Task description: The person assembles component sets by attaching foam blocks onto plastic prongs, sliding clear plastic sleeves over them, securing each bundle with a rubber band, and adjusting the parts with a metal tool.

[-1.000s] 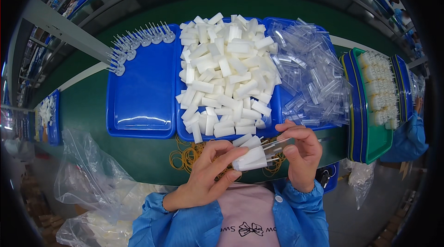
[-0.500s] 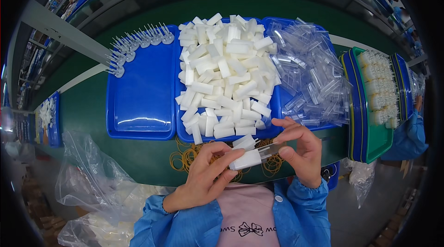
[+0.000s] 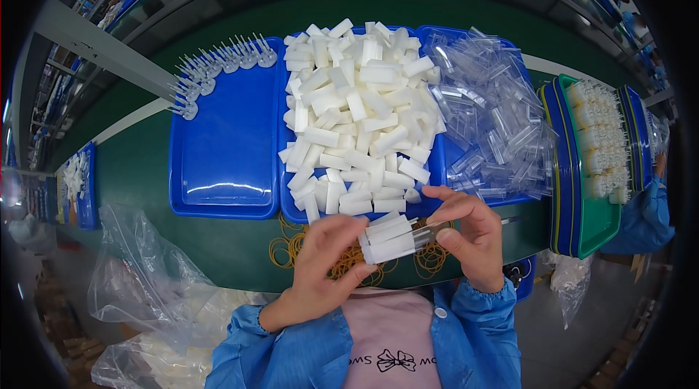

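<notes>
Just in front of my chest, two white rectangular blocks (image 3: 389, 242) lie side by side with thin clear prongs sticking out of their right ends. My left hand (image 3: 314, 261) grips their left end between thumb below and fingers above. A clear plastic piece (image 3: 429, 234) spans from the blocks to my right hand (image 3: 475, 234), whose thumb and fingers pinch its far end. Whether this clear piece is separate from the prongs is hard to tell. Beyond my hands, a blue tray (image 3: 291, 208) is heaped with loose white blocks (image 3: 357, 116).
Clear plastic sleeves (image 3: 499, 123) fill a blue tray at right. A left blue tray (image 3: 226, 148) has pronged clear pieces (image 3: 207, 72) along its far edge. Rubber bands (image 3: 287, 247) lie under my hands. Stacked trays (image 3: 582, 229) stand far right; plastic bags (image 3: 145, 265) hang at left.
My left index finger has drawn back off the top of the white blocks, so more of them shows. My right hand has shifted only slightly.
</notes>
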{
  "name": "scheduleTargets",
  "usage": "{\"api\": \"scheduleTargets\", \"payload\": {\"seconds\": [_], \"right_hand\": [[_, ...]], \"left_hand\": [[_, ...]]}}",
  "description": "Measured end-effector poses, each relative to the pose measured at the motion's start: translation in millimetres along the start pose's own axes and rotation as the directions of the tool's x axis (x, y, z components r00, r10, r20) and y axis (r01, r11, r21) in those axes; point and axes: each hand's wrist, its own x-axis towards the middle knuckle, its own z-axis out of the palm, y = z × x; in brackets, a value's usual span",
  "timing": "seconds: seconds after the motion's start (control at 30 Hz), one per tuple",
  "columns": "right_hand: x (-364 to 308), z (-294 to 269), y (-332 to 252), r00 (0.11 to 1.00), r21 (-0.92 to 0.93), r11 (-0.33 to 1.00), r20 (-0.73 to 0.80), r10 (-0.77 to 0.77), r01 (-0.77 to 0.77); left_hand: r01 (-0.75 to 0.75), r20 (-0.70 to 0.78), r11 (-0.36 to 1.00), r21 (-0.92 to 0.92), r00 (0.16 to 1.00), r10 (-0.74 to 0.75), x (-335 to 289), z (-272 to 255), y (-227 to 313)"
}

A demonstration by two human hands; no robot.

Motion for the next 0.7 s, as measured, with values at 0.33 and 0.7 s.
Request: {"api": "scheduleTargets", "payload": {"seconds": [0.33,0.7], "right_hand": [[-7.4,6.9,-8.3,0.988,-0.091,0.995,-0.140,-0.061,0.049],[-23.0,25.1,3.9,0.990,-0.114,0.987,-0.074,-0.123,0.114]], "left_hand": [[0.314,0.155,0.601,-0.735,0.941,-0.302,0.0,2.2,-18.2],[0.217,0.093,0.658,-0.721,0.971,-0.218,-2.4,6.5,-13.6]]}}
